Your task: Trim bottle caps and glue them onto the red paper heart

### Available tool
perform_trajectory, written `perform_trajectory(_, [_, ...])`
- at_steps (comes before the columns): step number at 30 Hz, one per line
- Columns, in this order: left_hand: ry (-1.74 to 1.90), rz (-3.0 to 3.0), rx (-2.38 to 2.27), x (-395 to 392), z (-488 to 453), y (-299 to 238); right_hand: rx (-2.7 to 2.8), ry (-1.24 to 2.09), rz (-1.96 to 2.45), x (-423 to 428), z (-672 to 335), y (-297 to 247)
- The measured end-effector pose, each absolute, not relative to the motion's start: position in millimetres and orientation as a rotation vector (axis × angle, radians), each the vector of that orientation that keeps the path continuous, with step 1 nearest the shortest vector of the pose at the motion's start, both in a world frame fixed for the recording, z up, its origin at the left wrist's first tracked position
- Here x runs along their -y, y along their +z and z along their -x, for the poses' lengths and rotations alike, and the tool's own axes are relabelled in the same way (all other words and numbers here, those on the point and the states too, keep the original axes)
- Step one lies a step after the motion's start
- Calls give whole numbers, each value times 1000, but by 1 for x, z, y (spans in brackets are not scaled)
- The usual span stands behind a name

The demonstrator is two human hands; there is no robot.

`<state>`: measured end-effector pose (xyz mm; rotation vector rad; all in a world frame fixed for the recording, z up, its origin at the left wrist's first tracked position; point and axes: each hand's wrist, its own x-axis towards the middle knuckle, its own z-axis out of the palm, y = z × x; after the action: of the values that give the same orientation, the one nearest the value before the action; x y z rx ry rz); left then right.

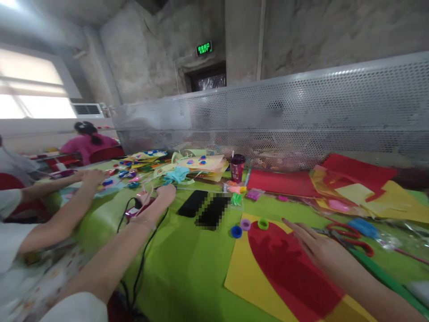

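My left hand reaches forward over the green tabletop with its fingers curled; whatever they may hold is hidden. Next to that wrist lies a purple tool with a black cord, partly covered by my forearm. On the right, my right hand is spread with fingers extended, resting over a red rounded paper shape on a yellow sheet. Near the sheet's top edge are a blue ring, a lilac ring and a green ring. Red-handled scissors lie beside my right hand.
Two black phones lie mid-table. Behind them are a dark red cup, red paper and paper piles. A co-worker's arms work at left. A perforated metal screen borders the table's far side.
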<state>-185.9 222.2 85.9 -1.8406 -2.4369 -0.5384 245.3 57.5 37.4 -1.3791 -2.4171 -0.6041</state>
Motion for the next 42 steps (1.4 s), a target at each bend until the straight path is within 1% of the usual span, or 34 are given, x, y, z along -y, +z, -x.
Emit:
perform_trajectory(3, [-493,1762,2519,-219,191,84,2354,-675,1504,-53,-244,48])
perform_trajectory(9, [-646,1665,2446,-202,192,101,2385,-649,1381,-63,-243,42])
perform_trajectory(13, [-879,1647,2285,-179,167,123,2288,-667,1332,-62,-240,37])
perform_trajectory(16, [-1047,1648,2137,-155,139,138,2188,-707,1325,-52,-234,45])
perform_trajectory(19, [-1263,1699,1885,-132,113,150,2128,-761,1297,-41,-224,56])
perform_trajectory(24, [-1431,1715,1659,-116,85,159,2143,-726,1166,-31,-204,66])
perform_trajectory(28, [-1571,1733,1497,-106,68,147,1978,-746,1203,-25,-198,77])
perform_trajectory(32, [-1777,1865,1331,-84,44,114,1821,-900,1280,-17,-197,95])
perform_trajectory(36, [-2018,1908,1138,-57,22,82,1825,-1062,1215,-2,-192,106])
perform_trajectory(39, [-2116,1954,1089,-39,13,69,1872,-1016,1159,15,-191,103])
perform_trajectory(42, [-2244,1936,1164,-26,8,57,1912,-933,1149,33,-197,93])
